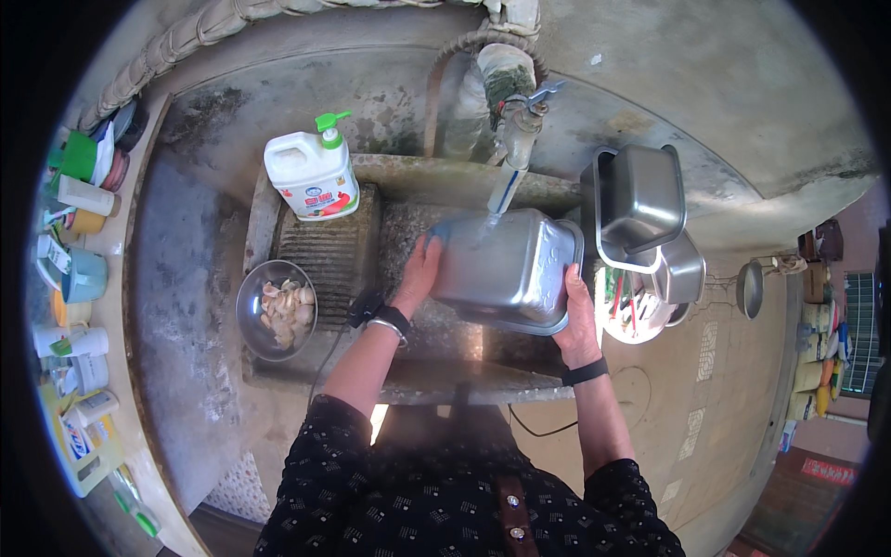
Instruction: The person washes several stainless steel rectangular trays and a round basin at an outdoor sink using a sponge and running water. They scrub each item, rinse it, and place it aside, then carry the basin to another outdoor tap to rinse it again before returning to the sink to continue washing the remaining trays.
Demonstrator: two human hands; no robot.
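A deep rectangular stainless steel pan (pixel 492 269) is tipped on its side over the stone sink, under the tap (pixel 513 172). Water runs from the tap's clear nozzle onto its wet wall. My right hand (pixel 579 316) grips the pan's rim, thumb on the outer side. At the other end, my left hand (pixel 420 271) is closed against the base. A bluish patch shows by its fingertips, too blurred to name. The pan hides part of the left fingers.
The sink (pixel 408 367) has a ribbed washboard (pixel 325 243) on its left. There stand a white pump jug (pixel 311 176) and a steel bowl (pixel 252 320) of pale food pieces. More steel pans (pixel 640 200) are stacked at right, above a container of vegetables (pixel 624 311).
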